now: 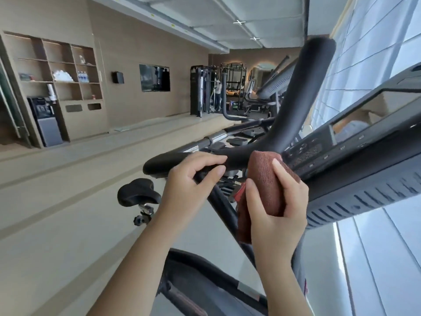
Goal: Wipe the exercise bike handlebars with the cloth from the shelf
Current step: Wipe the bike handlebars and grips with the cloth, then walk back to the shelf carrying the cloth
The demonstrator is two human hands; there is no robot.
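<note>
Right hand wraps round the brown cloth and presses it on the middle of the bike handlebars, while the left hand grips their near end, likely to keep them steady for wiping.

Right of the handlebars the console crowds in just beside the cloth, leaving you little room there. Left of the handlebars your left hand grips the bar and blocks it; past its tip is open air. Below the handlebars stand the saddle and frame tube.
</note>
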